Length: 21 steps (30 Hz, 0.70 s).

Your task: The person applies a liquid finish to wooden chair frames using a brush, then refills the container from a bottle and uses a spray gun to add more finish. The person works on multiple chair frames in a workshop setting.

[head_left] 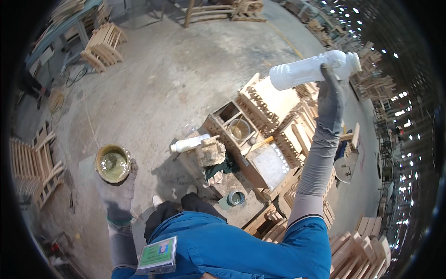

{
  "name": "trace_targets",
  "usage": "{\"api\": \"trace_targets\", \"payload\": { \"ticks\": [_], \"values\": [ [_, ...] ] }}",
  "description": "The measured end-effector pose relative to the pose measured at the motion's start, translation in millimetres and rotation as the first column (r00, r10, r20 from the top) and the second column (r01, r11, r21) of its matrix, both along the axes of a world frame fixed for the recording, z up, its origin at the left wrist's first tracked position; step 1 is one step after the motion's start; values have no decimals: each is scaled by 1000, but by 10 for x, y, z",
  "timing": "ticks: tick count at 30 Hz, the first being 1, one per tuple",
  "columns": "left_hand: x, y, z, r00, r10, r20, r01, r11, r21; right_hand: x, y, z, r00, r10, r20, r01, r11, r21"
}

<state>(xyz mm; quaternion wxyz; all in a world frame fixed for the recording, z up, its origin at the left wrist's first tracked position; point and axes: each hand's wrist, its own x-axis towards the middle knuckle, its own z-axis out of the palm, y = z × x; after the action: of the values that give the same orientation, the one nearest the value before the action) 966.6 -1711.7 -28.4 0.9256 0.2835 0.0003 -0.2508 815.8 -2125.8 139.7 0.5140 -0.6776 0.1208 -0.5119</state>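
Observation:
In my gloved left hand [124, 188] is a round tub [99, 159] with murky yellowish-green liquid inside, held mouth up at the left. My right hand [331, 95], also in a grey glove, is raised at the upper right. Its fingers wrap round a whitish plastic bottle [297, 73], which lies nearly level, narrow end to the right. Between my arms and lower down stands a low bench [246, 208]. A second white bottle [190, 143] lies on its side there, against a rough block [210, 152].
A wooden box [261, 179] with compartments holds a clear bowl [239, 129]. Near it are a dark cloth [226, 167] and a small cup of liquid [236, 198]. Stacked wooden parts [269, 100] rise behind. Chair-like frames [35, 162] stand far left, more wooden pieces [362, 251] lower right.

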Motion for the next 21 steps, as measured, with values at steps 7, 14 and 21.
{"api": "trace_targets", "payload": {
  "ticks": [7, 14, 21],
  "values": [
    [223, -86, 436, 926, -378, -24, 370, 917, -146, 11, 1056, 290, 828, -556, -68, 238, 459, -856],
    [153, -10, 872, 835, -515, 193, 548, 812, -202, 174, 1860, 417, 821, -519, 238, 79, -310, -947],
    [190, 131, 923, 846, -474, 246, 513, 849, -127, 461, 2401, 520, 865, -412, 286, 91, -433, -897]
  ]
}}
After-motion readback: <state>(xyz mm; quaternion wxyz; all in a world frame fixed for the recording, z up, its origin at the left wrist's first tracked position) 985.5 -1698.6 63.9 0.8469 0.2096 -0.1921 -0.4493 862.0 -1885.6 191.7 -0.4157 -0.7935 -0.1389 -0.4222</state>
